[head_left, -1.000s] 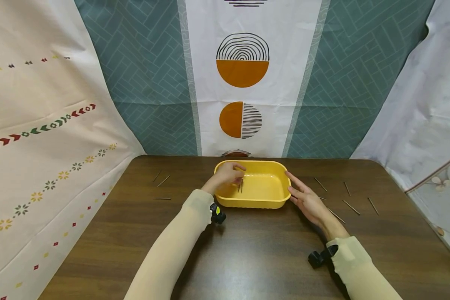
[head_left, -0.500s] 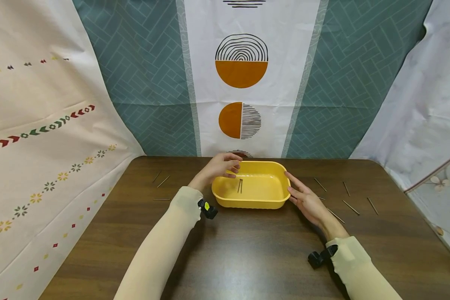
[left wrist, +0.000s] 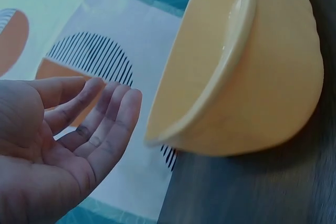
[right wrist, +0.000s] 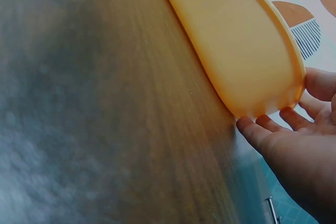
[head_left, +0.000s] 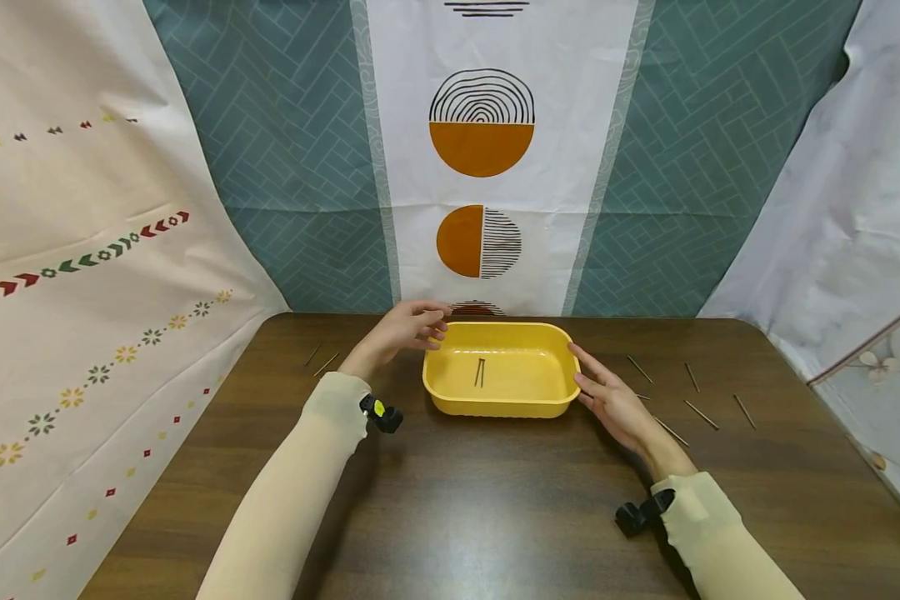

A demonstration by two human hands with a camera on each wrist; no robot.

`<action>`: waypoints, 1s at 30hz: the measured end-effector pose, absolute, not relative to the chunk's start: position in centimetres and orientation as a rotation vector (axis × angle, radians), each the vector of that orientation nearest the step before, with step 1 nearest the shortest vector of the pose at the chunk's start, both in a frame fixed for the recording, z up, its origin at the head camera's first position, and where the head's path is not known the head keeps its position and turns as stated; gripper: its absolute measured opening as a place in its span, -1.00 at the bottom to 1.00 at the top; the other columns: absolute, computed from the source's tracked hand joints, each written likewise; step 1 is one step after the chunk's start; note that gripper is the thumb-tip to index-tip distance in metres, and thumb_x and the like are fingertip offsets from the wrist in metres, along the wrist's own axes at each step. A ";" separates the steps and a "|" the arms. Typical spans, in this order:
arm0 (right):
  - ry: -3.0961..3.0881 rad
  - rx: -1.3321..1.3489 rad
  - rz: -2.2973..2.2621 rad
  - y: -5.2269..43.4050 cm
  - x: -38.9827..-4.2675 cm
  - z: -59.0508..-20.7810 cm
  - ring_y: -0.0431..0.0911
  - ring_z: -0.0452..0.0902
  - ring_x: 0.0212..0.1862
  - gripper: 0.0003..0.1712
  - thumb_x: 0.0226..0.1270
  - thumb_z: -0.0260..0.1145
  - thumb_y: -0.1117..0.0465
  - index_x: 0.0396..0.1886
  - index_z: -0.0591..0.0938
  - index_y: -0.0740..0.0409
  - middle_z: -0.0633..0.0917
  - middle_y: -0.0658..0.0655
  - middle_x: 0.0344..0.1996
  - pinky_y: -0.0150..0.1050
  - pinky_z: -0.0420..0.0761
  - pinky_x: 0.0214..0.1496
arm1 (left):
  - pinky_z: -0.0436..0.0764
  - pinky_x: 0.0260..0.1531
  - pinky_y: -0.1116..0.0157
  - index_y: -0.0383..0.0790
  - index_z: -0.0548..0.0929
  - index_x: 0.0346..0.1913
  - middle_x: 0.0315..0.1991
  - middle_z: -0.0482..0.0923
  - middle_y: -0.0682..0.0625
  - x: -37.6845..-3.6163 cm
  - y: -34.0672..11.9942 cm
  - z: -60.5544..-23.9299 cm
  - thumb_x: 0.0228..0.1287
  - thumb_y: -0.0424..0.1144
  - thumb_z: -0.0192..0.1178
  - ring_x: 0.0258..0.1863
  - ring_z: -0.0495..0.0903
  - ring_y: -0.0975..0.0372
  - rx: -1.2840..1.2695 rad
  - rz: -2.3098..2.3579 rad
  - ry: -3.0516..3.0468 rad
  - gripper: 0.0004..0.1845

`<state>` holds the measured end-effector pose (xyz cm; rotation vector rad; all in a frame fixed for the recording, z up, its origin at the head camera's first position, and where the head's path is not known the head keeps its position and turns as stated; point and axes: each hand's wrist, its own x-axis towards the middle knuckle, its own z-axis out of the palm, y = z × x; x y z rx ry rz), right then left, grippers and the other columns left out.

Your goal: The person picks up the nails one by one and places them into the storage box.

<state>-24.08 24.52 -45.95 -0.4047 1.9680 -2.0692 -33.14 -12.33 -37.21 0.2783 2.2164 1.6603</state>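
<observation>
A yellow plastic tub [head_left: 540,402] stands on the brown table [head_left: 495,500] near its far edge, with two thin sticks [head_left: 479,372] lying inside. My left hand [head_left: 414,327] hovers just left of the tub's far left corner, fingers loosely curved and holding nothing; the left wrist view shows its empty palm [left wrist: 58,150] beside the tub's rim [left wrist: 231,61]. My right hand [head_left: 607,392] rests with straight fingers against the tub's right wall [right wrist: 247,66], fingertips [right wrist: 262,127] touching it.
Several thin sticks lie loose on the table: some right of the tub [head_left: 701,414] and three left of it [head_left: 327,362]. Patterned cloth hangs behind the table [head_left: 487,167] and at both sides.
My left hand has lifted out of the tub and moved left, past its far left corner, leaving the sticks inside. The right hand has stayed against the tub's right wall.
</observation>
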 end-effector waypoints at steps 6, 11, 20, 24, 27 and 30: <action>1.959 -0.393 -2.073 24.4 -24.1 -46.0 0.16 -0.31 0.67 -0.30 0.76 -0.13 0.26 0.73 -0.12 0.11 -0.24 0.16 0.70 0.27 -0.07 0.59 | 0.67 0.13 0.01 -0.35 0.54 0.36 0.14 0.60 -0.38 -33.2 -15.0 -37.3 0.67 -0.22 0.03 0.05 0.67 -0.08 0.274 1.647 2.247 -0.61; 1.957 -0.388 -2.077 24.5 -24.0 -46.0 0.15 -0.30 0.67 -0.29 0.75 -0.11 0.26 0.73 -0.12 0.10 -0.24 0.15 0.70 0.25 -0.06 0.59 | 0.71 0.07 0.11 -0.37 0.53 0.36 0.05 0.64 -0.26 -33.1 -17.4 -37.3 0.68 -0.19 0.01 -0.10 0.69 0.14 0.312 1.596 2.289 -0.59; 1.959 -0.398 -2.073 24.6 -23.9 -45.8 0.19 -0.31 0.67 -0.30 0.76 -0.12 0.23 0.73 -0.12 0.10 -0.26 0.17 0.69 0.28 -0.09 0.58 | 0.69 0.11 0.09 -0.42 0.46 0.42 0.16 0.59 -0.33 -32.7 -20.8 -36.9 0.71 -0.18 -0.06 -0.04 0.70 0.12 0.336 1.504 2.338 -0.54; 1.953 -0.391 -2.082 24.6 -24.0 -45.9 0.18 -0.31 0.67 -0.30 0.76 -0.11 0.23 0.73 -0.11 0.10 -0.26 0.16 0.69 0.28 -0.10 0.59 | 0.68 0.12 0.08 -0.40 0.47 0.41 0.15 0.60 -0.31 -32.6 -21.9 -36.9 0.71 -0.17 -0.06 -0.03 0.70 0.13 0.327 1.505 2.343 -0.55; 1.945 -0.391 -2.086 24.6 -24.0 -45.9 0.17 -0.32 0.67 -0.29 0.76 -0.10 0.22 0.73 -0.12 0.09 -0.27 0.15 0.70 0.28 -0.11 0.59 | 0.66 0.15 0.07 -0.42 0.44 0.42 0.15 0.59 -0.31 -32.5 -22.8 -37.0 0.71 -0.17 -0.07 -0.03 0.70 0.15 0.334 1.496 2.347 -0.54; 1.943 -0.390 -2.087 24.6 -24.0 -45.9 0.17 -0.32 0.67 -0.28 0.76 -0.09 0.21 0.73 -0.11 0.09 -0.26 0.15 0.69 0.28 -0.11 0.59 | 0.63 0.18 0.04 -0.46 0.42 0.43 0.17 0.58 -0.36 -32.5 -23.9 -37.1 0.72 -0.18 -0.08 -0.01 0.70 0.15 0.353 1.471 2.355 -0.53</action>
